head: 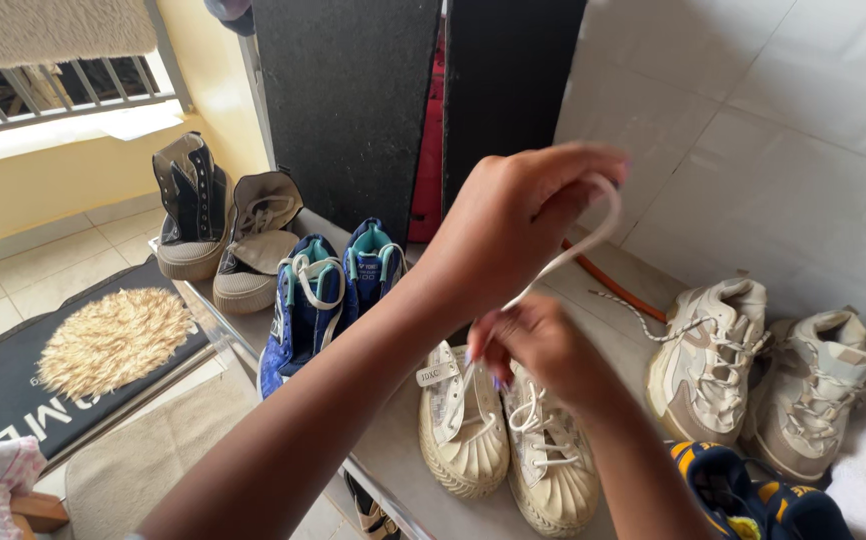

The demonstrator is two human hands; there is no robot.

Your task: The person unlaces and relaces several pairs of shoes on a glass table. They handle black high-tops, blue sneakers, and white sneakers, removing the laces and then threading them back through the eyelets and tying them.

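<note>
Fingers of the left hand [513, 215] are pinching a flat cream shoelace [593, 235] taut at frame centre while the right hand [538, 345] is gripping it above the cream canvas sneaker [463, 420], risking slipping from an eyelet if pulled hard.

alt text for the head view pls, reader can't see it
The left hand pulls a white shoelace up from a pair of cream canvas sneakers on a pale shelf, while the right hand pinches the lace lower down. Blue sneakers sit to the left, chunky beige trainers to the right, against a white tiled wall.
</note>
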